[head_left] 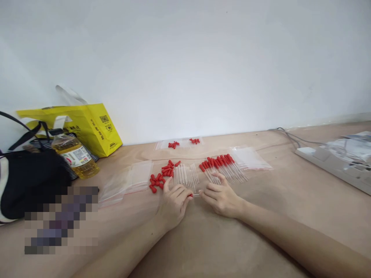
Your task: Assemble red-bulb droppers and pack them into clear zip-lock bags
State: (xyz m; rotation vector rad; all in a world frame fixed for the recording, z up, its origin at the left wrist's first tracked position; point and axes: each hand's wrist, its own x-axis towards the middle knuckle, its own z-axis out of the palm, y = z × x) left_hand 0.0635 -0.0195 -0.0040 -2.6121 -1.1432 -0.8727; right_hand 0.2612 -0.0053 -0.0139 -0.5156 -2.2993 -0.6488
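Pinched in my left hand (174,202) is a red rubber bulb (190,195), only its end showing between the fingers. A thin clear glass tube (196,195) runs from that bulb to my right hand (223,197), whose fingertips close on the tube's other end. Just beyond my hands lies a row of bare glass tubes (185,175). Loose red bulbs (156,180) are heaped to the left of that row. Right of it, droppers with red bulbs fitted (223,166) lie side by side, bulbs pointing away from me.
Clear zip bags lie at left (140,175) and right (251,157), and a bag of bulbs and tubes (184,144) rests by the wall. A yellow bag (98,127), an oil bottle (77,156) and a black bag (34,181) stand left. A power strip (330,166) lies right.
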